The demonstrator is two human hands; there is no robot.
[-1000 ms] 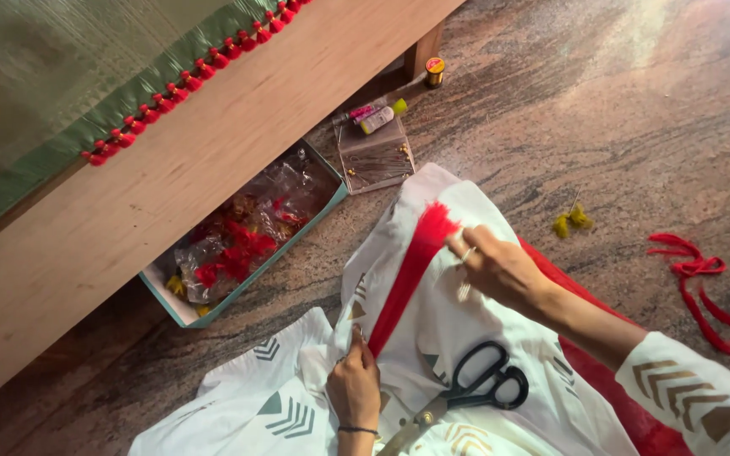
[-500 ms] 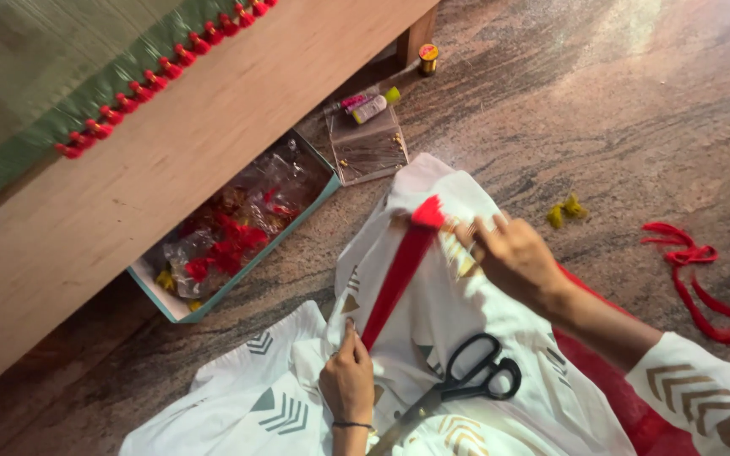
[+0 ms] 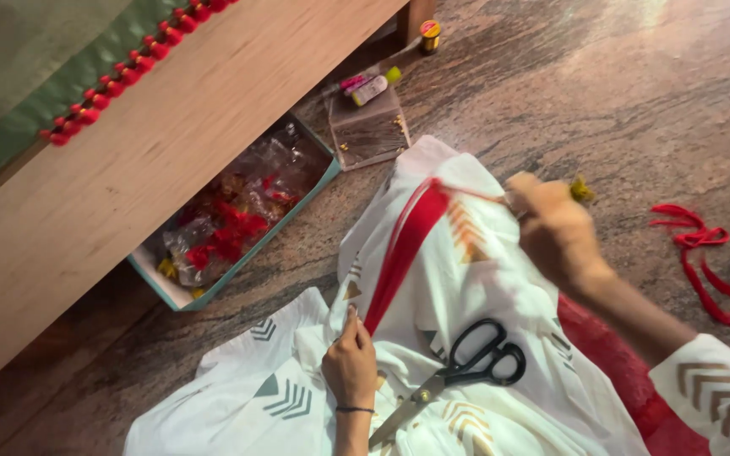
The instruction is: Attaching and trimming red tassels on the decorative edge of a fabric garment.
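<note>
Mid-stitch: left hand [image 3: 350,365] pins red strip [image 3: 403,245] to white cloth [image 3: 483,279], right hand [image 3: 555,228] pinched on probably 1 taut thread; next needs needle re-entry, scissors [image 3: 458,371] between hands.

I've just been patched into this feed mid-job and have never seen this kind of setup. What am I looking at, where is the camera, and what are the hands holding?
There is no machine here. A person sits on a stone floor, and the one camera is worn on their head, looking down at their own two bare hands.

The left hand presses down the lower end of a red strip on a white patterned cloth spread over the lap. The right hand is raised at the strip's upper end and is blurred; it seems to pinch something thin, but I cannot tell what.

Black-handled scissors lie on the cloth. A red cord lies on the floor to the right. To the left, a shallow box of red items in clear bags sits under a wooden frame, with a small clear case beside it.
</note>
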